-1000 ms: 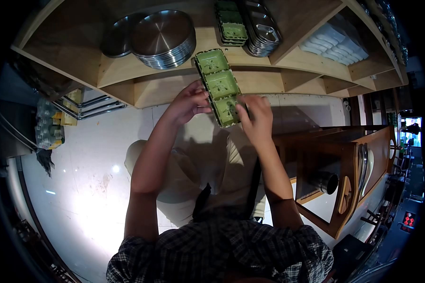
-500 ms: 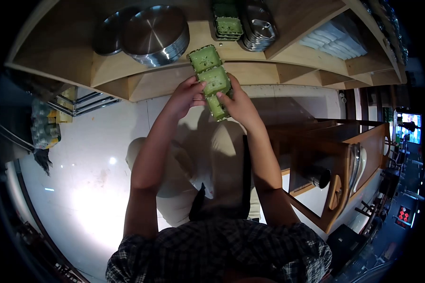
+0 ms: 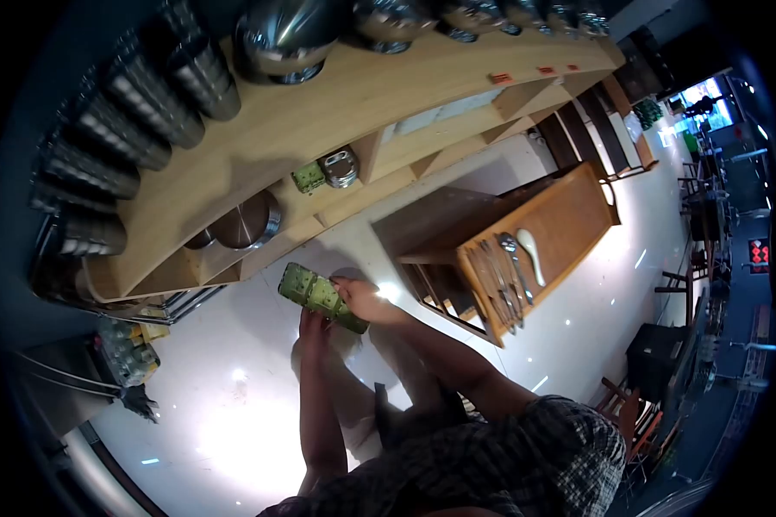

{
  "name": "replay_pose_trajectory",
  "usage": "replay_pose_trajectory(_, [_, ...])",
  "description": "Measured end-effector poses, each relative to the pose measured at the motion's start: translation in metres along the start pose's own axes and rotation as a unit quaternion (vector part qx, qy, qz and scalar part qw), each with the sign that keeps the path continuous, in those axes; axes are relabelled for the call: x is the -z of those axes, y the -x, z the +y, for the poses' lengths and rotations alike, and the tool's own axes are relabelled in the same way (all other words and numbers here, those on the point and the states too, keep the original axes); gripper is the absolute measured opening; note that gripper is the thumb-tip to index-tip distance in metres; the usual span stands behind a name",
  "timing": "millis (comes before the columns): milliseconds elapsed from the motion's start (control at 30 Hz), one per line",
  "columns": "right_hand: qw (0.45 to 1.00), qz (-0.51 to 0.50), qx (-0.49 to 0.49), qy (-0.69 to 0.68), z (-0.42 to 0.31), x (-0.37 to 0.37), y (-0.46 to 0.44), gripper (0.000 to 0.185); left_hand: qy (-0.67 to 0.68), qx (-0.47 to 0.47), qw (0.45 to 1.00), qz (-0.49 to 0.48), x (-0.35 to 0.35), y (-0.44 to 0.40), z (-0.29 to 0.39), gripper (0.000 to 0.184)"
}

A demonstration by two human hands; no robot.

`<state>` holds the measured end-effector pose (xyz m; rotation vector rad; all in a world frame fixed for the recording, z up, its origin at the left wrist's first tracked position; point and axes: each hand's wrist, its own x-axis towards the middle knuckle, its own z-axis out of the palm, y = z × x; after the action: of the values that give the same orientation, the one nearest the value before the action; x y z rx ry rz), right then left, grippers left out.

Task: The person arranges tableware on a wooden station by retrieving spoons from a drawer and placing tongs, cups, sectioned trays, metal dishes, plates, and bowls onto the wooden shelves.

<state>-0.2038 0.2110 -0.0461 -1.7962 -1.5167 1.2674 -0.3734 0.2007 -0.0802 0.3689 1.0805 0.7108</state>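
Both of my hands hold a green rectangular compartment tray with dark marks, tilted in front of my knees. My left hand grips its near edge from below, partly in shadow. My right hand is closed around the right part of the tray. Beyond the tray, on the lower shelf, sit more green trays beside a stack of steel compartment trays. Round steel plates are stacked further left on that shelf.
The wooden shelf unit carries stacked steel tumblers and steel bowls on top. To the right stands a wooden cabinet with a white spoon and other utensils. Packed bottles lie at the left.
The view has turned and risen, bringing the shelf top into sight. My hands have drawn the tray back from the shelf, and it now lies more sideways. Both hands still hold it.
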Motion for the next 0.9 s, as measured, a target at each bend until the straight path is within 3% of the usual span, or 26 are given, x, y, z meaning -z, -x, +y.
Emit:
replay_pose_trajectory(200, [0.999, 0.005, 0.022, -0.023, -0.071, 0.045, 0.091, 0.027, -0.040, -0.023, 0.998, -0.031, -0.070, 0.144, 0.059, 0.047])
replay_pose_trajectory(367, [0.999, 0.013, 0.022, -0.032, -0.137, 0.103, 0.170, 0.031, -0.122, -0.064, 0.991, 0.000, -0.121, 0.228, 0.075, 0.048])
replay_pose_trajectory(500, [0.997, 0.064, 0.039, -0.015, -0.146, 0.120, 0.224, 0.029, -0.129, -0.075, 0.988, -0.030, -0.141, 0.267, 0.058, 0.051])
replay_pose_trajectory(567, [0.995, 0.089, 0.032, -0.010, -0.144, 0.125, 0.254, 0.029, -0.148, -0.039, 0.988, -0.035, -0.151, 0.287, 0.050, 0.053])
replay_pose_trajectory(767, [0.989, 0.141, -0.026, -0.031, -0.126, 0.104, 0.339, 0.028, -0.175, -0.018, 0.975, -0.138, -0.142, 0.334, 0.010, 0.054])
replay_pose_trajectory(900, [0.983, 0.166, -0.054, -0.052, -0.125, 0.094, 0.384, 0.030, -0.203, -0.015, 0.970, -0.133, -0.146, 0.366, -0.009, 0.056])
